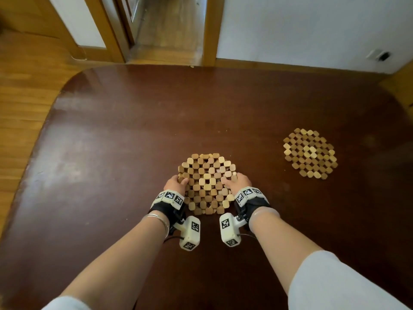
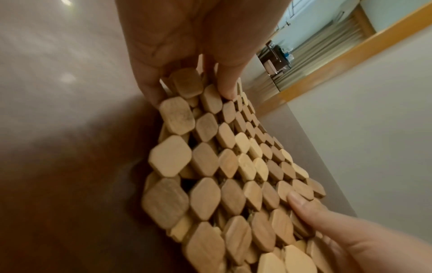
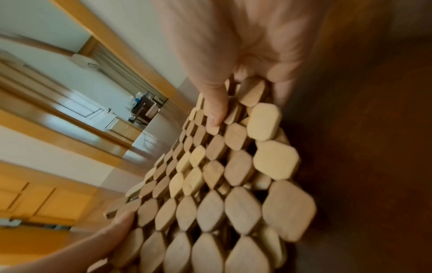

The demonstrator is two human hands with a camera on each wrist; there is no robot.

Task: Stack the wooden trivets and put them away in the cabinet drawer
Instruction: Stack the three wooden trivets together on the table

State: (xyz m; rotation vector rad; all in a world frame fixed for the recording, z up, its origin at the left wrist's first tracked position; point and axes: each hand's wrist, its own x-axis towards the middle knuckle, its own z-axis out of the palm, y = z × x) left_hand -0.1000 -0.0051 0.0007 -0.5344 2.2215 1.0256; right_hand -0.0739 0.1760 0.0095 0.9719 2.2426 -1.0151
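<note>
A stack of wooden block trivets (image 1: 206,182) lies on the dark brown table (image 1: 116,135) in front of me. My left hand (image 1: 176,181) grips its left edge, thumb on top and fingers under the rim (image 2: 187,86). My right hand (image 1: 237,181) grips the right edge the same way (image 3: 236,103). How many trivets the stack holds I cannot tell; at least two layers show in the wrist views. The stack (image 2: 233,166) (image 3: 222,184) seems tilted up off the table at the held edges. Another single trivet (image 1: 310,153) lies flat to the right, apart from both hands.
The table's rounded far edge (image 1: 73,83) gives onto a wooden floor (image 1: 22,97). An open doorway (image 1: 169,30) and a white wall (image 1: 312,30) lie beyond. A wall socket (image 1: 380,55) sits low at the far right. No cabinet drawer is in the head view.
</note>
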